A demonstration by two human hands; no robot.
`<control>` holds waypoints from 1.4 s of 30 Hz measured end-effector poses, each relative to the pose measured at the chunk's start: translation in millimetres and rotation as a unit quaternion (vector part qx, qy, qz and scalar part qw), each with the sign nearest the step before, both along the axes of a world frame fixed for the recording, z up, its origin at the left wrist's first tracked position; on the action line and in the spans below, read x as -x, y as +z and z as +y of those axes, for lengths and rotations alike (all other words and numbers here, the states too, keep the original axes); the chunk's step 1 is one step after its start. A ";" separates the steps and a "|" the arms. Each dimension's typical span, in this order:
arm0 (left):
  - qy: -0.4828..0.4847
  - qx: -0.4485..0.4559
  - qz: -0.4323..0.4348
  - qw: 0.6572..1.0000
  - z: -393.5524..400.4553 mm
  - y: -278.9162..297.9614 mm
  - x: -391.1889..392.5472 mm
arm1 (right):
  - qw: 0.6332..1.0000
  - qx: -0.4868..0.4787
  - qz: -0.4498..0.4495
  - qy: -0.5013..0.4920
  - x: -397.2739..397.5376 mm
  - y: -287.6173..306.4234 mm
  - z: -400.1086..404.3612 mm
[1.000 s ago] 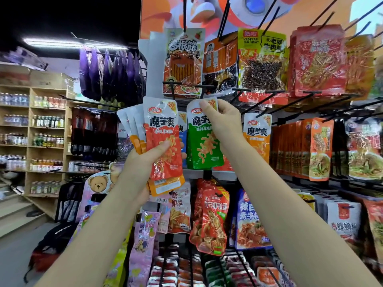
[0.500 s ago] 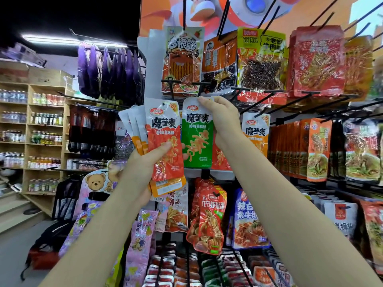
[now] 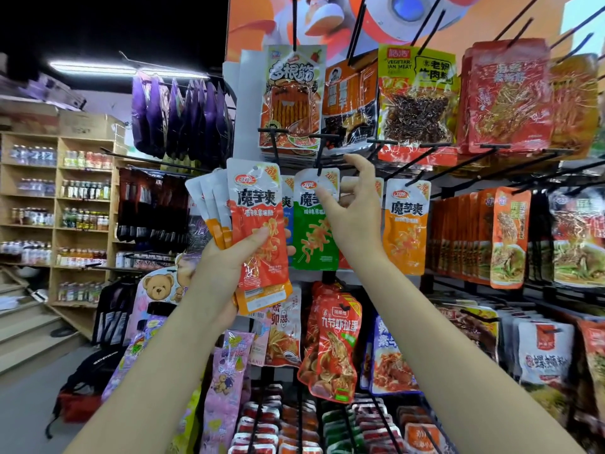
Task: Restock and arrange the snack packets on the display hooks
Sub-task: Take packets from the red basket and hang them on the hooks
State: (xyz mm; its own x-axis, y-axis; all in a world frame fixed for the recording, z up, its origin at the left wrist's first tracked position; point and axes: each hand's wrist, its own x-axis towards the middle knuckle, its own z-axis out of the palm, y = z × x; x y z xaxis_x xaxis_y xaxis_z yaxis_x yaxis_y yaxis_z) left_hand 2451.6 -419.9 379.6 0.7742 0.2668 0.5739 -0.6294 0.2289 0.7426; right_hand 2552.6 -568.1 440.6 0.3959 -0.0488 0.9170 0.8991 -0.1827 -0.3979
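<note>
The right hand [image 3: 352, 208] has let go of the green packet [image 3: 314, 224], which now hangs alone on its black hook [image 3: 322, 152]; the fingers are loosely spread just beside it. The left hand [image 3: 226, 270] still grips a fan of glossy flat packets [image 3: 258, 231], one red in front, about three orange behind.

Left grip [image 3: 226, 270] clenched, thumb forward; right grip [image 3: 352, 211] raised, fingers loose.

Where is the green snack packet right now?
The green packet hangs on a hook mid-rack in the head view, between the red packets the left hand holds and the right hand.
</note>
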 end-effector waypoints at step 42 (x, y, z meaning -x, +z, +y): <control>0.028 -0.085 0.054 0.994 -62.7 16.2 -8.5 | 0.976 -0.055 0.166 0.132 -8.0 28.6 -63.8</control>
State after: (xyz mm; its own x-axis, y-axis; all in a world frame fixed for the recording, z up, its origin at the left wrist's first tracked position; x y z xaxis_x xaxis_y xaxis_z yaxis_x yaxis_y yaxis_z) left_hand 2460.1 -482.6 395.8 0.8207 0.2182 0.5280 -0.5514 0.0607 0.8320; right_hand 2560.6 -631.9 469.2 0.6822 0.0037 0.7312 0.7274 0.0981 -0.6792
